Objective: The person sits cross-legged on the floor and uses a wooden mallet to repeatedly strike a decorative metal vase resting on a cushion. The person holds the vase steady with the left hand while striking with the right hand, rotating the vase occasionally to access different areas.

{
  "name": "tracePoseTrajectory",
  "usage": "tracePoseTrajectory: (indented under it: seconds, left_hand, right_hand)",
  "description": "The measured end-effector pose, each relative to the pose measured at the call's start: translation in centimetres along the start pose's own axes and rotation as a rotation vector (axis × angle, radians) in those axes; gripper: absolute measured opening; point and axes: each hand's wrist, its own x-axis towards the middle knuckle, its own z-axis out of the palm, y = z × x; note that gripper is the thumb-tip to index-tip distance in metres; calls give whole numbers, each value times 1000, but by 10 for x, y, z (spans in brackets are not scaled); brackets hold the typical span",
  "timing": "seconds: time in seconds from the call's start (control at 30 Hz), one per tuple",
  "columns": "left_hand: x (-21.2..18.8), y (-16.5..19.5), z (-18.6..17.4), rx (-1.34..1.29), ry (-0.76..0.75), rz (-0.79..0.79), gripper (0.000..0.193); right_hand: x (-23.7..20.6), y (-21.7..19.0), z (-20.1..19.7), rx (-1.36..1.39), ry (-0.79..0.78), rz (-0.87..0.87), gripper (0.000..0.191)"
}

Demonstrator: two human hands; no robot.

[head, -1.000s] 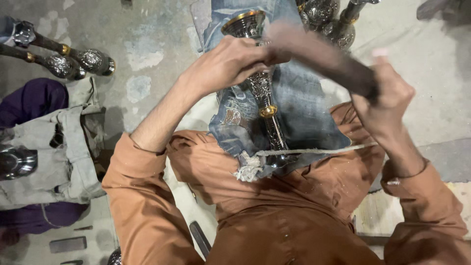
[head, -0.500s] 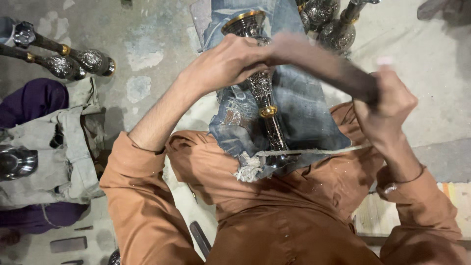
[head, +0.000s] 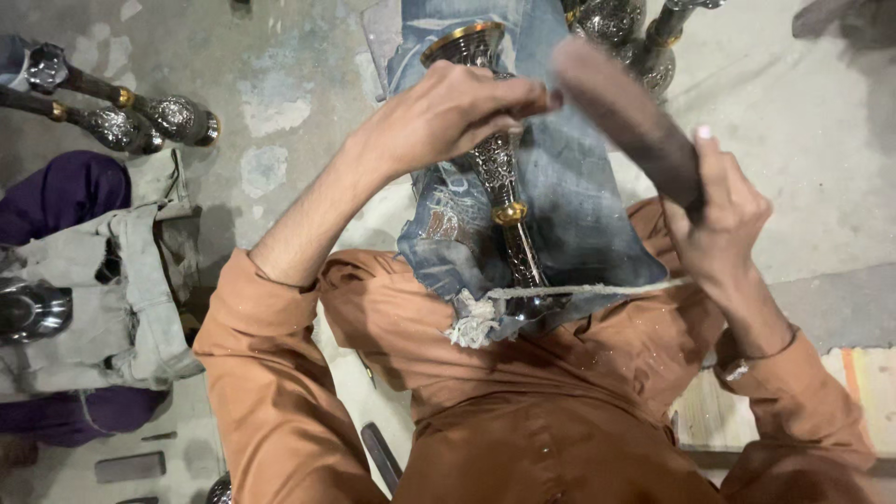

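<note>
The left hand (head: 446, 117) is closing its fingers around one end of a long dark file-like tool (head: 627, 114), while the right hand (head: 726, 217) is gripping the other end, thumb up along the tool's side — both hands are clamped on it. The tool is blurred, so its surface cannot be made out; its long axis is slanting from the upper middle of the view down toward the right, crossing above the ornate metal stem (head: 504, 187). That stem is lying on a piece of worn blue denim (head: 579, 210) spread over the person's lap, with its long axis running almost straight away from the body: the wide, gold-rimmed mouth is pointing away at the top of the view, and the narrow end is pointing back toward the person's stomach, where it is disappearing under the frayed edge of the cloth. A gold collar is sitting around its middle. The person is wearing an orange-brown shirt (head: 523, 411). On the concrete floor (head: 280, 93), two similar engraved stems (head: 121, 112) are lying side by side at the left, and more are standing at the top right — well apart from the hands.
</note>
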Motion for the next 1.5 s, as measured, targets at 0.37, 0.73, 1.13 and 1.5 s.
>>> tracePoseTrajectory:
  seconds: [0.37, 0.73, 1.13, 1.5]
  left_hand:
    - [-4, -6, 0, 1, 14, -53, 38]
    - [-1, -3, -2, -23, -8, -41, 37]
    - [-46, 37, 5, -342, 854, -175, 19]
    - [-48, 25, 93, -819, 1294, -488, 44]
  right_hand:
    - [4, 27, -14, 333, 131, 165, 78]
    - [48, -10, -27, 500, 234, 362, 62]
    - [14, 22, -28, 477, -205, 457, 40]
    - [44, 15, -100, 871, -351, 731, 41]
